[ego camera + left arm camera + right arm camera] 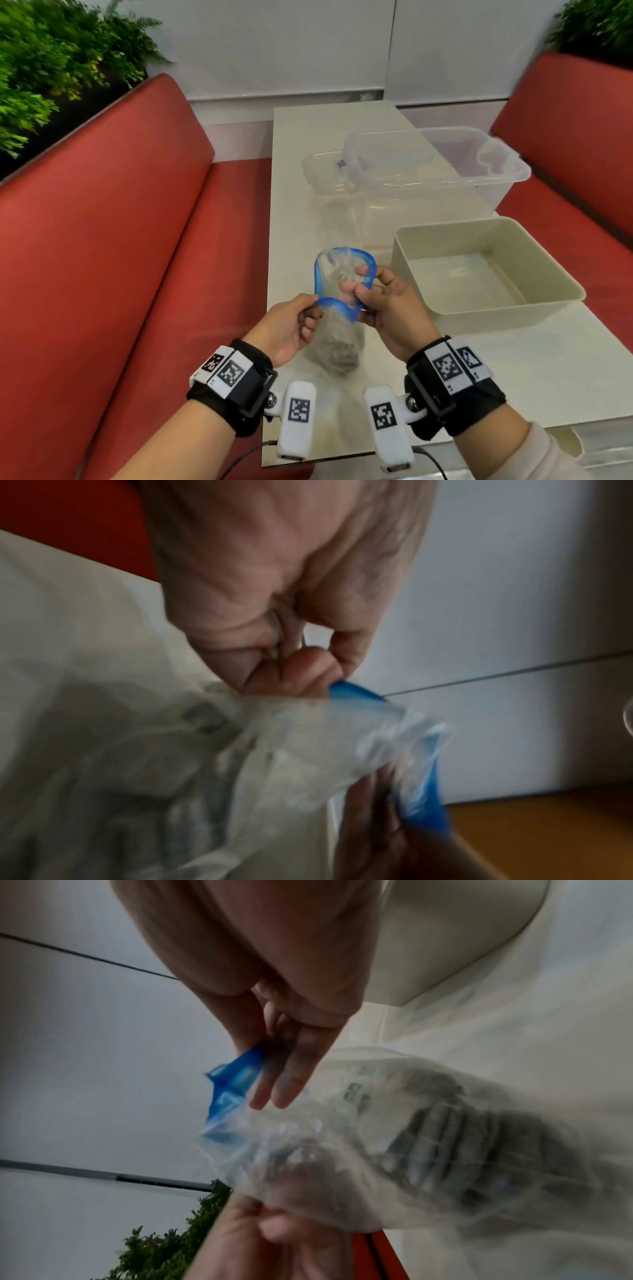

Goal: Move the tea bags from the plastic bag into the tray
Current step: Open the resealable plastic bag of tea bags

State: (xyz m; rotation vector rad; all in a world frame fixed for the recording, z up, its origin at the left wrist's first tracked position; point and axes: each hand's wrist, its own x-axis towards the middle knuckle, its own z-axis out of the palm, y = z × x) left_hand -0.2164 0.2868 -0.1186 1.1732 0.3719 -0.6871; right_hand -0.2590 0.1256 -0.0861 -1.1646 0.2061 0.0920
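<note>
**Bag held open above the counter**

My left grip [291, 325] pinches the near edge of the plastic bag [337, 337] at its blue zip rim, while my right grip [387, 305] curls over the opposite edge, fingers hooked inside the mouth. The tea bags [340, 356] sit bunched at the bag's bottom, below both grips. The beige tray [486, 270] rests on the counter [513, 377] just right of my right grip.

white wall [291, 44]; red booth benches [102, 222] flank white table [308, 137]; green plants [51, 61] behind backrests.
</note>
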